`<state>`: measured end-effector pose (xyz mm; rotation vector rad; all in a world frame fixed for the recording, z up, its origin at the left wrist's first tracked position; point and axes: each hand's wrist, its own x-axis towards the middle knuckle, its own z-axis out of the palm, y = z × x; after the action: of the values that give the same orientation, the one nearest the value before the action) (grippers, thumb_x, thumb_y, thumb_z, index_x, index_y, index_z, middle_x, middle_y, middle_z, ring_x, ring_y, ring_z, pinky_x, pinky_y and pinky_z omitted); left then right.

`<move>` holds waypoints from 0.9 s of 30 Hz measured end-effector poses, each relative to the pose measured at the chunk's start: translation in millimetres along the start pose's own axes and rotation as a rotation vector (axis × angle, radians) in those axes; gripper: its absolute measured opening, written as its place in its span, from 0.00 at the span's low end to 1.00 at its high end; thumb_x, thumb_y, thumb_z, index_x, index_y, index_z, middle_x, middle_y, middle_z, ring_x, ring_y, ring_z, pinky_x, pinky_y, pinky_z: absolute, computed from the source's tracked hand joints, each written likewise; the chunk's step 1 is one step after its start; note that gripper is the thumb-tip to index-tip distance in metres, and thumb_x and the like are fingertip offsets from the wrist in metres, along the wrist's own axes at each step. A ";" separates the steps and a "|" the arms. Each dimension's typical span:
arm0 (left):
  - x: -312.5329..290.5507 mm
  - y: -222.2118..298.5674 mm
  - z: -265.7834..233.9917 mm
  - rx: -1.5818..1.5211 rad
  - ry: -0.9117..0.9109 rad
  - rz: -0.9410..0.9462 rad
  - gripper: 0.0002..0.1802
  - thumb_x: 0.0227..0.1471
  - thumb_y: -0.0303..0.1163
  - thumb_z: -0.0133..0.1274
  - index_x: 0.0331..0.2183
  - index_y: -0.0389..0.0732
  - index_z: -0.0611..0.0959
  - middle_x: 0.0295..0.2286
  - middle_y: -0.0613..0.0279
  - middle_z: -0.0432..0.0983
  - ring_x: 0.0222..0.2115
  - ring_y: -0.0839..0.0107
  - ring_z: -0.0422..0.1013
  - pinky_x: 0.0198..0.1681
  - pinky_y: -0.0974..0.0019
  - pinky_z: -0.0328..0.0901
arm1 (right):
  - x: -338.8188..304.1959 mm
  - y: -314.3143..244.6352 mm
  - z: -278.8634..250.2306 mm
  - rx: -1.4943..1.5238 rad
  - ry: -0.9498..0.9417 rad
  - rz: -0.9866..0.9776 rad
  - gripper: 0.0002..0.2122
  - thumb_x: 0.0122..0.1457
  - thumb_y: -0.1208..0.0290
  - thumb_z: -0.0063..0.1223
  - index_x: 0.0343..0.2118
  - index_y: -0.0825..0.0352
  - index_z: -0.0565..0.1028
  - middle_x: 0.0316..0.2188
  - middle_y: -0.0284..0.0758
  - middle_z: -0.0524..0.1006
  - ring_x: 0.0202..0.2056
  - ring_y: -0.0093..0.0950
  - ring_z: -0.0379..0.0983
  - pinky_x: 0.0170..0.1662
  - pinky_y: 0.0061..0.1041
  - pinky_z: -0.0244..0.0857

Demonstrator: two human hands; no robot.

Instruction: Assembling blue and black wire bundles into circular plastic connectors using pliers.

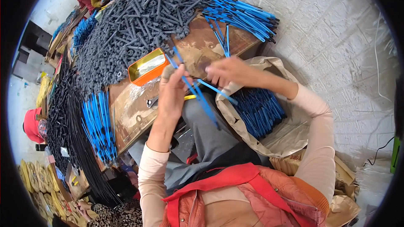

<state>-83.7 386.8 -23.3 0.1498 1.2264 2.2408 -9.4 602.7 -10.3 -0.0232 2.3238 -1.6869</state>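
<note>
Above the grey-trousered lap (pixel 204 136), the left hand (pixel 171 86) grips slim bright-blue plastic-looking rods (pixel 205 106) that slant through its fingers (motion blurs them). Close beside it, the right hand (pixel 231 72) has bent fingers; whether they pinch anything, I cannot tell. Beyond the left hand spreads a big heap of short dark-grey tubes (pixel 139 21), seemingly stock left to use. Below the right hand, many blue-and-black rods (pixel 259 115) lie in an open beige sack (pixel 292 136), probably finished: well under way, plenty remaining.
</note>
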 end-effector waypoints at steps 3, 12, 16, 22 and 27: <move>10.7 10.4 -11.6 0.007 0.093 -0.059 0.10 0.55 0.27 0.55 0.41 0.44 0.78 0.32 0.62 0.80 0.28 0.74 0.77 0.31 0.72 0.71 | 39.9 34.9 -67.9 -0.930 0.622 -0.379 0.08 0.59 0.65 0.48 0.33 0.64 0.74 0.29 0.37 0.78 0.33 0.40 0.75 0.36 0.36 0.69; 16.4 7.9 -32.5 -0.095 -0.258 -0.138 0.11 0.56 0.29 0.53 0.43 0.44 0.78 0.20 0.69 0.71 0.18 0.80 0.66 0.17 0.76 0.56 | 92.9 61.9 -145.1 -1.344 0.832 -0.158 0.09 0.54 0.68 0.55 0.35 0.65 0.70 0.32 0.41 0.74 0.38 0.42 0.73 0.35 0.42 0.69; 14.0 12.9 -29.1 -0.077 -0.382 -0.161 0.14 0.58 0.31 0.51 0.47 0.42 0.76 0.23 0.66 0.74 0.23 0.76 0.72 0.21 0.75 0.62 | 70.8 29.6 -138.3 -1.163 0.849 -0.092 0.08 0.56 0.68 0.53 0.34 0.67 0.70 0.30 0.45 0.76 0.36 0.45 0.73 0.35 0.44 0.67; 18.2 0.8 -3.5 -0.099 -0.148 -0.122 0.20 0.60 0.30 0.47 0.54 0.38 0.67 0.45 0.46 0.74 0.47 0.56 0.73 0.47 0.60 0.72 | 48.2 18.0 -107.3 -1.049 0.814 -0.652 0.07 0.57 0.70 0.52 0.37 0.66 0.72 0.29 0.43 0.76 0.34 0.42 0.74 0.33 0.38 0.68; 18.3 -0.6 -16.6 -0.173 0.025 -0.168 0.22 0.59 0.24 0.46 0.55 0.38 0.66 0.49 0.45 0.71 0.50 0.54 0.70 0.50 0.59 0.71 | 28.0 42.0 -84.9 -1.305 0.734 -0.403 0.05 0.57 0.71 0.51 0.35 0.64 0.72 0.27 0.38 0.75 0.31 0.39 0.74 0.30 0.36 0.69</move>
<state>-104.5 384.5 -36.3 -0.0464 1.0122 2.1941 -49.5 690.5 -31.1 -0.1470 3.7047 0.1137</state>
